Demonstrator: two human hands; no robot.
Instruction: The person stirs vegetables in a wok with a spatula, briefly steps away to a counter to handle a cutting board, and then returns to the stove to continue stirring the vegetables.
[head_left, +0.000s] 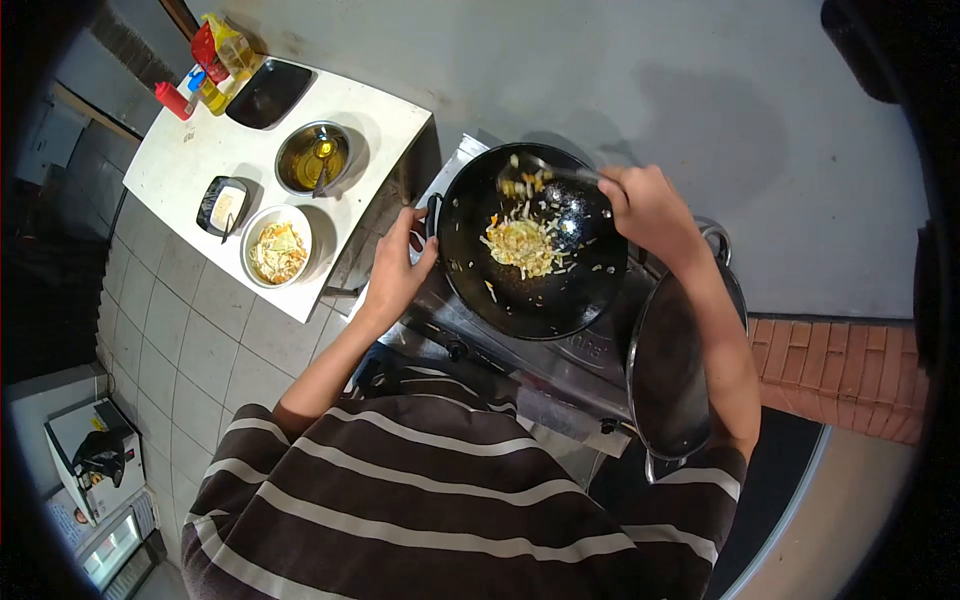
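Observation:
A black wok (pixel 535 312) sits on the stove, with chopped vegetables (pixel 525 247) heaped in its middle and small bits scattered around them. My left hand (pixel 398 262) grips the wok's loop handle (pixel 434 215) at its left side. In my right hand (pixel 645 205) is a metal spatula (pixel 572 173), its blade blurred by motion over the wok's far side. Several vegetable pieces (pixel 522 185) are on or beside that blade. My right fingers are wrapped round the spatula's handle.
A large dark pan (pixel 680 360) stands right of the wok, under my right forearm. On the white table (pixel 225 135) at left are a bowl of shredded vegetables (pixel 277 250), a metal bowl of oil (pixel 312 160), a small black dish (pixel 222 205), a black tray (pixel 270 93) and bottles.

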